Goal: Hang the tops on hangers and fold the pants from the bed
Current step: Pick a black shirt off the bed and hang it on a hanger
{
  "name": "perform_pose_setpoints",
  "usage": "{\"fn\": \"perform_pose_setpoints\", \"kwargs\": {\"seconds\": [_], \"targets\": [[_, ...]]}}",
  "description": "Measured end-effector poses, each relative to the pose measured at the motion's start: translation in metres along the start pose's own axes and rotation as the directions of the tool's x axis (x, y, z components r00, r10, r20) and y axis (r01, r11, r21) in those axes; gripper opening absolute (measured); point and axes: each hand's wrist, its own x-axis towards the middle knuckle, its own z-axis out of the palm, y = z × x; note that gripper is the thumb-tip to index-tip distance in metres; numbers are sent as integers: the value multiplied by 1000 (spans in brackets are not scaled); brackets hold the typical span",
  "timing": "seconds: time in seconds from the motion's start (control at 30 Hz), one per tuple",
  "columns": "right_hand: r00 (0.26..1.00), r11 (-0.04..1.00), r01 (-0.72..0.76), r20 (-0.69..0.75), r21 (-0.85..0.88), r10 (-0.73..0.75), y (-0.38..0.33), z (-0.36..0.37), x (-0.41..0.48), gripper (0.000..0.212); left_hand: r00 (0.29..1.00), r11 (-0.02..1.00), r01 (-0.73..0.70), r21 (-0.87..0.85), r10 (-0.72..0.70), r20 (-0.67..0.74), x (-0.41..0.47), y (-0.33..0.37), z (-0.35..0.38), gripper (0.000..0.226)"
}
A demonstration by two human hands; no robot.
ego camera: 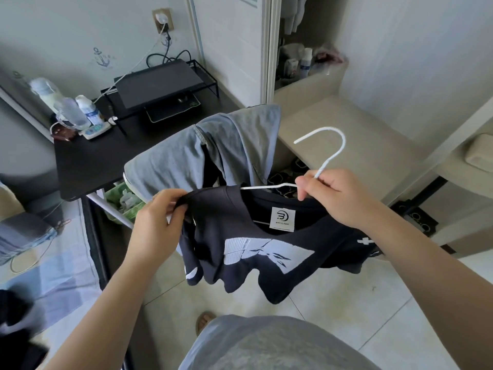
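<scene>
Black T-shirt (218,214) hangs at the centre of the frame with a white hanger (330,158) reaching into its collar. The left hand (157,220) pinches the shirt's shoulder edge. The right hand (338,198) grips the hanger's neck just below the hook. Grey clothing (213,148) drapes just behind, beside a black desk (88,161).

The black printed T-shirt (213,209) sits on the white wire hanger (330,161) between my left hand (157,225) and right hand (338,198), grey denim jeans (186,156) draped behind it, black desk (88,166) behind to the left.
</scene>
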Motion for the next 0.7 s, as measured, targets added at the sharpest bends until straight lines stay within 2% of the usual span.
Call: {"fn": "perform_pose_setpoints", "kwargs": {"seconds": [0.07,0.2,0.3,0.37,0.5,0.7], "targets": [[1000,1000,-16,25,-25,17,2,-2,-3,44,998,1000,-19,23,21,-60,-3,2,0,47],[995,988,-33,93,-149,47,8,-2,-3,43,989,997,-73,24,75,-125,-4,-5,-2,31],[996,985,-53,57,-166,63,10,1,-2,38,985,989,-143,-25,140,-99,-5,-2,-5,35],[998,991,-59,5,-118,60,8,5,-2,35,986,985,-151,-80,145,-79,-4,-1,-9,46],[999,1000,-19,-39,21,20,6,15,-10,34,998,993,-8,-114,1,-58,1,-6,-17,60],[997,993,80,-27,85,-78,-1,28,-22,29,990,993,121,-10,-122,-75,10,-11,-17,50]]}}
